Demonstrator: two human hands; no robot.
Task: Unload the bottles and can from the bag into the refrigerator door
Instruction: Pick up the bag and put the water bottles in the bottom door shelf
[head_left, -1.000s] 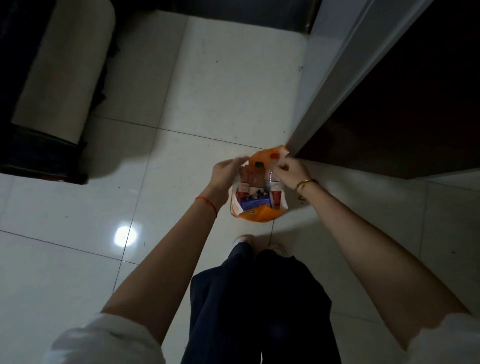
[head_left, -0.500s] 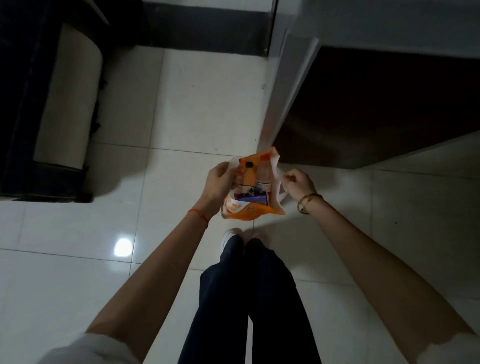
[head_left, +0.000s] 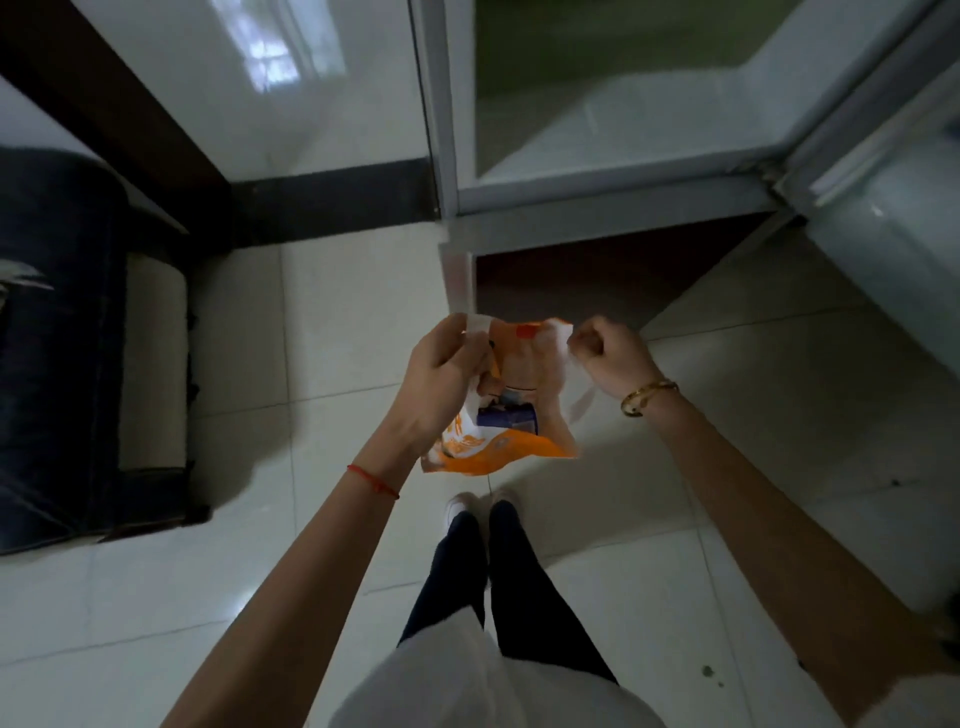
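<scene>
An orange and white plastic bag (head_left: 498, 449) hangs in front of me above the tiled floor. My left hand (head_left: 441, 382) grips the bag's left handle and my right hand (head_left: 608, 356) is closed on its right handle, holding the mouth apart. Inside I see a blurred orange bottle (head_left: 524, 364) and a blue-labelled item (head_left: 506, 415); whether that is the can I cannot tell. The open refrigerator (head_left: 613, 150) stands ahead, its door (head_left: 893, 218) swung out to the right, with a pale door shelf showing.
A dark sofa with a beige front (head_left: 150, 358) stands at the left. A dark skirting band (head_left: 332, 200) runs along the tiled wall. My legs and white shoes (head_left: 480, 506) are on glossy white floor tiles below the bag.
My view has tilted upward, bringing the open refrigerator interior and its door into sight. The bag has risen with both hands still on its handles, pulled a little wider apart.
</scene>
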